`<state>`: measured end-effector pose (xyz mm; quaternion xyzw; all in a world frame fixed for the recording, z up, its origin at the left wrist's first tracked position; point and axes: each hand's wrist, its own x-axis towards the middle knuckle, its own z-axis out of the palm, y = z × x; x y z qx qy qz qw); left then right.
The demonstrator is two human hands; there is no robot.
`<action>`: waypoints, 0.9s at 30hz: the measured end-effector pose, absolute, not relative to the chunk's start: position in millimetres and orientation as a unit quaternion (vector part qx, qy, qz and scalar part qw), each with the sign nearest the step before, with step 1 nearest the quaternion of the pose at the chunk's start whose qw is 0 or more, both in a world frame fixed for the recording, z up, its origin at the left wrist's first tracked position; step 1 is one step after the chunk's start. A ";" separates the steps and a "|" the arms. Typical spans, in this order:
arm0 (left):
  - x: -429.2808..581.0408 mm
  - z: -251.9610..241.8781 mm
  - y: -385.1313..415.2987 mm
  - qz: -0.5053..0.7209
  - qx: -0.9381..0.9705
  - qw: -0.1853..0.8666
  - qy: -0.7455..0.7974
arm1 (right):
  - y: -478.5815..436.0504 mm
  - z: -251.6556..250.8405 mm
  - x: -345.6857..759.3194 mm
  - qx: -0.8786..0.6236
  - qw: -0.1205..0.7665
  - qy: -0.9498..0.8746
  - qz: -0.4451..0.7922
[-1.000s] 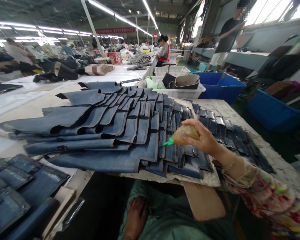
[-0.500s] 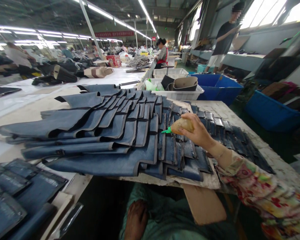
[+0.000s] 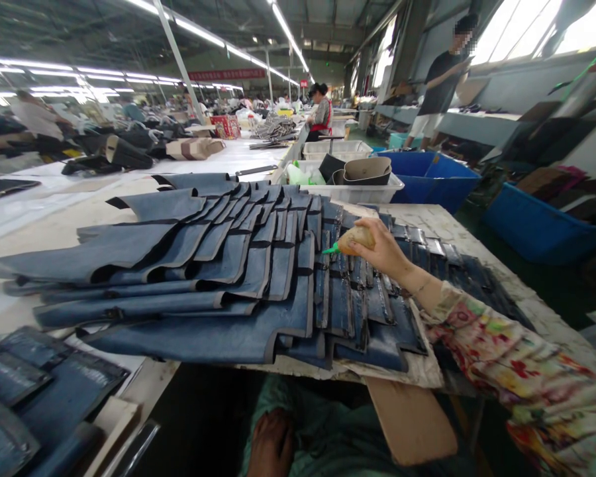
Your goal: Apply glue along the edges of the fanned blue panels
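My right hand point(image 3: 385, 248) is wrapped round a yellowish squeeze bottle point(image 3: 356, 240), tilted so its green nozzle point(image 3: 330, 249) points left and slightly down. The nozzle tip is at the edge strips of overlapping dark-blue leather-like pieces point(image 3: 278, 265); whether it touches them I cannot tell. Wet, shiny lines point(image 3: 347, 298) run along several edge strips below and right of the bottle. My left hand point(image 3: 272, 440) lies flat on my green-clothed leg, fingers stretched out and holding nothing.
More blue pieces point(image 3: 74, 371) lie at lower left. A brown board point(image 3: 412, 424) juts from the table's point(image 3: 451, 215) front edge. Behind stand a white bin point(image 3: 362, 192) and blue tubs point(image 3: 432, 172) point(image 3: 541, 225). One person point(image 3: 320, 112) works farther back; another point(image 3: 437, 83) stands at right.
My right hand and the bottle have moved slightly up, nozzle tip now a little higher along the strip. My left hand stays on my leg. The view has shifted slightly.
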<state>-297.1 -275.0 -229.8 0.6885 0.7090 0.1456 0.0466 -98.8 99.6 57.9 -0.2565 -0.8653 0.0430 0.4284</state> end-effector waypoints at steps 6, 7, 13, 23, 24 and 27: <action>-302.8 -226.6 -272.6 0.123 0.721 0.025 0.682 | 126.9 53.4 -105.3 -0.266 0.436 -0.859 0.021; -303.3 -227.1 -272.4 0.125 0.721 0.017 0.682 | 130.4 53.5 -106.8 -0.267 0.439 -0.858 0.017; -302.7 -234.5 -271.7 0.150 0.724 -0.008 0.673 | 145.6 58.7 -114.5 -0.286 0.453 -0.844 0.003; -302.6 -227.5 -270.7 0.164 0.712 0.002 0.683 | 127.8 60.1 -107.5 -0.386 0.434 -0.805 0.120; -301.3 -224.8 -270.5 0.167 0.709 0.011 0.686 | 121.5 60.8 -103.8 -0.419 0.428 -0.780 0.181; -293.7 -217.2 -271.9 0.182 0.674 0.060 0.713 | 95.9 67.3 -83.4 -0.475 0.422 -0.642 0.429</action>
